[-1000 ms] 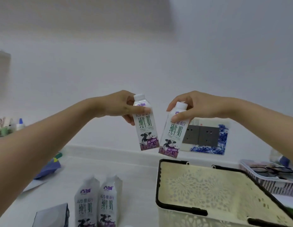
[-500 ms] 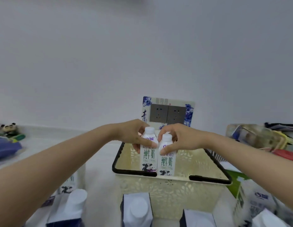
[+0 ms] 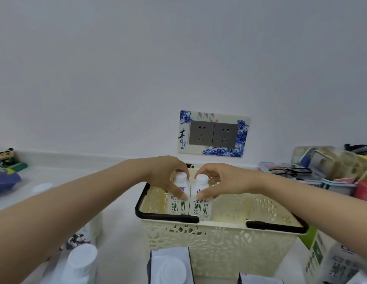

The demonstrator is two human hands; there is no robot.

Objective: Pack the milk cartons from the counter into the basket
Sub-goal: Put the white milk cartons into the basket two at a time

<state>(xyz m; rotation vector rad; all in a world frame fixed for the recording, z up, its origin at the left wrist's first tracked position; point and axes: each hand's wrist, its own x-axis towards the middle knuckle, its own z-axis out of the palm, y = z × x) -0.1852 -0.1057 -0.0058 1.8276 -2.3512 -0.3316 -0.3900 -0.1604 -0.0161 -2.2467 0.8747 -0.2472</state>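
Two white milk cartons stand upright and side by side inside the cream basket (image 3: 219,240), which has a black rim. My left hand (image 3: 168,177) grips the top of the left carton (image 3: 178,206). My right hand (image 3: 217,181) grips the top of the right carton (image 3: 202,208). The cartons' lower parts are hidden behind the basket's near wall. More cartons stand on the counter in front: one with a white cap at the lower left (image 3: 80,261), one just before the basket (image 3: 170,267), and one at the lower right (image 3: 338,265).
A double wall socket (image 3: 214,134) with a blue floral plate sits behind the basket. A tray with glasses (image 3: 291,172) and clear containers (image 3: 326,162) crowd the right. A panda toy (image 3: 5,155) and a blue bag (image 3: 4,179) lie at the far left.
Both hands have carried the two cartons from mid-air down into the basket, and have sunk a little lower since half a second ago. My view has shifted so the basket is centred.
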